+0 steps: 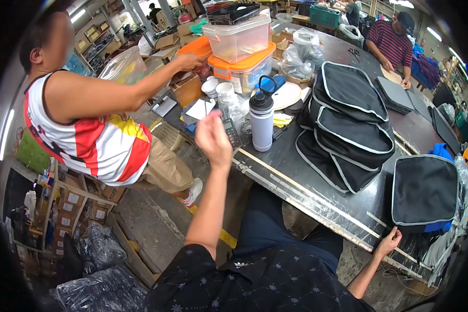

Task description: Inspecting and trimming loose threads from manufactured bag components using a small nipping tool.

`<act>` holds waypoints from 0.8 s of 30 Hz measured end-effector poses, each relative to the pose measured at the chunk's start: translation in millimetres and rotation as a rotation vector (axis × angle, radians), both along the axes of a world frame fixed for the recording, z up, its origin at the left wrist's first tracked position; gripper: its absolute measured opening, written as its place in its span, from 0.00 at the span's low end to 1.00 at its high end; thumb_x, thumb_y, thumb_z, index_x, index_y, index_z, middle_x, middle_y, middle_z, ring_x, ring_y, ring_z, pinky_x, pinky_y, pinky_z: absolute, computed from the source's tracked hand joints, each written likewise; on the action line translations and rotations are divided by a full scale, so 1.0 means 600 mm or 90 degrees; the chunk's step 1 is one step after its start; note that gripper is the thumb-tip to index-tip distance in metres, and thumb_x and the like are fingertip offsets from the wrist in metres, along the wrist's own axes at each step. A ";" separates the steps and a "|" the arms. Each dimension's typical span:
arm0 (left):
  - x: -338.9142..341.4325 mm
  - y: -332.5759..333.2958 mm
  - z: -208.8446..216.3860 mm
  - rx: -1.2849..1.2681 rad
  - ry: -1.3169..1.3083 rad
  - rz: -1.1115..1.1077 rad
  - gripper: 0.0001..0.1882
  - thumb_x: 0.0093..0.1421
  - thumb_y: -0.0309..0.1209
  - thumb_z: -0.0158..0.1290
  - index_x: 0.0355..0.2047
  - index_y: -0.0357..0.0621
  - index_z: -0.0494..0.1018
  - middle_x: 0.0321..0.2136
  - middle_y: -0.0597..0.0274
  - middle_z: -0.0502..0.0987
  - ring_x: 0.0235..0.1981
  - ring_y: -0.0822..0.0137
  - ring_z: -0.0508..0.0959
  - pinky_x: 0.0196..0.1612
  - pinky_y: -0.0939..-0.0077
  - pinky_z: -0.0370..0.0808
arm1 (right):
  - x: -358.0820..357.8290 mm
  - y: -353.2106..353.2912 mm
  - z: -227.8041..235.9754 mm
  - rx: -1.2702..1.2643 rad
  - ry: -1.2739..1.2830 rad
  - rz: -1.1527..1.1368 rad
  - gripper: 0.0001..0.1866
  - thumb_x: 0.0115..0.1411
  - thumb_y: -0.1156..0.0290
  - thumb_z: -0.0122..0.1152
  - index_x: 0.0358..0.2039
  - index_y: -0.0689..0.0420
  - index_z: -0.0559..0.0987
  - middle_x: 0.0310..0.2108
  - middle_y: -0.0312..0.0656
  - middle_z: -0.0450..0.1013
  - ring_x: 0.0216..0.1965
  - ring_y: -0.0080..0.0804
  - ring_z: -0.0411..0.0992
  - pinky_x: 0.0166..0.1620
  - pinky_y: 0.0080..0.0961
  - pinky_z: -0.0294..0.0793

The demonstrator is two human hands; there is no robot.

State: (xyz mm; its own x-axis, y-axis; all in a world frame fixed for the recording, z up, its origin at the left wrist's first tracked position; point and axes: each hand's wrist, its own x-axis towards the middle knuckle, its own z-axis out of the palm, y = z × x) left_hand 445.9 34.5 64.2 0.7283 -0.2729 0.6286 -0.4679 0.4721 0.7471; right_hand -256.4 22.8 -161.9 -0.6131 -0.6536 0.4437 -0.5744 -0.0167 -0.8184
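My left hand (213, 141) is raised in front of the table's near edge, its fingers bent together and their tips slightly blurred. Whatever it may hold is too small to make out. Behind it are a dark calculator (232, 133) and a light purple bottle (261, 122) with a black lid. On the right, my right hand (389, 241) is closed at the table edge, just below a black fabric bag (425, 190) with grey piping. What sits between those fingers is hidden. Between my hands, several similar black bags (351, 132) lie stacked on the dark table (317, 191).
A person in a sleeveless jersey (88, 135) stands at left, reaching toward orange-lidded plastic bins (242, 65). Across the table another person (392, 44) handles a tan piece beside grey panels (395, 95). Wrapped black bundles (101, 288) and a shelf of boxes (67, 208) stand lower left.
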 end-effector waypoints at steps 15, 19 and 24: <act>-0.132 0.026 -0.158 0.033 -0.030 -0.080 0.06 0.73 0.25 0.53 0.45 0.38 0.78 0.26 0.75 0.72 0.22 0.85 0.65 0.24 0.83 0.60 | 0.040 0.012 0.026 -0.017 -0.077 0.028 0.21 0.75 0.54 0.63 0.36 0.61 0.75 0.31 0.32 0.68 0.34 0.25 0.63 0.41 0.26 0.69; -0.216 0.089 -0.264 0.229 -0.017 -0.213 0.05 0.71 0.24 0.55 0.43 0.39 0.81 0.22 0.76 0.74 0.22 0.84 0.69 0.25 0.82 0.65 | 0.030 0.011 0.025 -0.019 -0.043 0.026 0.21 0.75 0.54 0.63 0.36 0.61 0.75 0.31 0.32 0.67 0.34 0.25 0.63 0.41 0.27 0.69; -0.250 0.089 -0.293 0.296 -0.119 -0.259 0.06 0.67 0.22 0.56 0.39 0.41 0.83 0.15 0.67 0.72 0.16 0.77 0.71 0.22 0.76 0.68 | 0.023 0.007 0.015 -0.008 -0.027 0.024 0.21 0.75 0.54 0.62 0.36 0.62 0.75 0.32 0.34 0.68 0.35 0.26 0.64 0.43 0.26 0.69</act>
